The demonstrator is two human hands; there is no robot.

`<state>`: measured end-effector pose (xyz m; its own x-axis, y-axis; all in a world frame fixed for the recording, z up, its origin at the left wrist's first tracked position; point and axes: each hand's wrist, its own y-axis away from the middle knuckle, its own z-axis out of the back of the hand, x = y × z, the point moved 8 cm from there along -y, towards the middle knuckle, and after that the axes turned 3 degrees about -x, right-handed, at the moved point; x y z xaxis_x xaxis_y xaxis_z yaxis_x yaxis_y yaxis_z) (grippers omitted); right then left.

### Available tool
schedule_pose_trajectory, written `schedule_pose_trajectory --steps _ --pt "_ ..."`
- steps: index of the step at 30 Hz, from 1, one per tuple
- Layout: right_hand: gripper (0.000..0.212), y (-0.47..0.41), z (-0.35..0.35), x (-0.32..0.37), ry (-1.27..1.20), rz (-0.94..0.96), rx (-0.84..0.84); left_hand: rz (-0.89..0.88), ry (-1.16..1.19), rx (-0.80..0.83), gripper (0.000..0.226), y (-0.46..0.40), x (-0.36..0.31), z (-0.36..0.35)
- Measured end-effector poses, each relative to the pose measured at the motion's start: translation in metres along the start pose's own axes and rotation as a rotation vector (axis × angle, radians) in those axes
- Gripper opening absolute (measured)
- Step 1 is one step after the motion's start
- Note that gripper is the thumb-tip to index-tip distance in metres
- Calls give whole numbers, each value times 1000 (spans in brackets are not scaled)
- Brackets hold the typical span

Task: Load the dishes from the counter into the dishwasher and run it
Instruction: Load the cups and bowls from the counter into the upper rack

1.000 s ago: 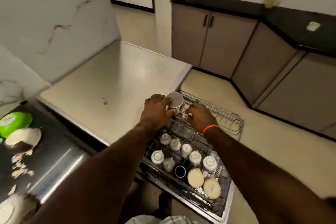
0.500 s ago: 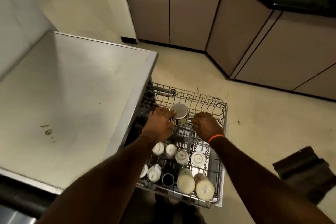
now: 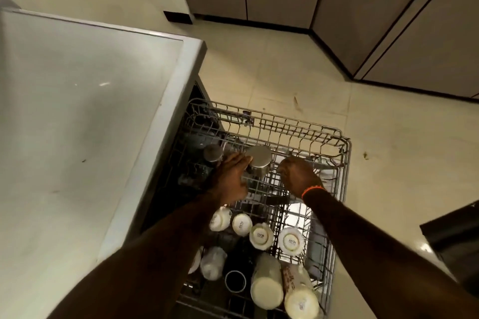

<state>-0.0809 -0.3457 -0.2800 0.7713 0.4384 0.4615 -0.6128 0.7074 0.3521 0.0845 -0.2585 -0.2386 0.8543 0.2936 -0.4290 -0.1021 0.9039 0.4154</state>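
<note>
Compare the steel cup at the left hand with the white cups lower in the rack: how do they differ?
The steel cup is shiny bare metal; the white cups look ceramic, with printed marks on their bases. The steel cup sits in the far part of the rack with the left hand touching it; the white cups sit nearer the camera, untouched. The steel cup is one piece; the white cups form a row. Both stand base up in the same rack.

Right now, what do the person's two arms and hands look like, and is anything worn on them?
Both forearms are bare, with no sleeves in view. The left hand wears nothing visible: no glove, ring or watch. The right hand is also ungloved; at its wrist sits a thin orange band.
</note>
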Motion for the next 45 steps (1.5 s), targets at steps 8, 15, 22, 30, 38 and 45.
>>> schedule_pose_trajectory --steps 8,15,22,30,38,45 --pt "22 -16 -38 -14 -25 -44 134 56 -37 54 84 -14 17 -28" --pt "30 -17 -46 -15 -64 -147 110 96 -31 137 89 -15 18 -37" --pt "47 1 -19 -5 -45 -192 -27 70 -78 97 87 -14 6 -17" --pt "95 32 13 26 -5 -226 -32 23 -82 67 88 8 -19 22" --pt "107 79 58 77 -5 -248 -111 -100 -134 30 91 61 -49 77" --pt "100 127 89 131 78 -185 -231 -180 -158 -57 88 121 -59 109"
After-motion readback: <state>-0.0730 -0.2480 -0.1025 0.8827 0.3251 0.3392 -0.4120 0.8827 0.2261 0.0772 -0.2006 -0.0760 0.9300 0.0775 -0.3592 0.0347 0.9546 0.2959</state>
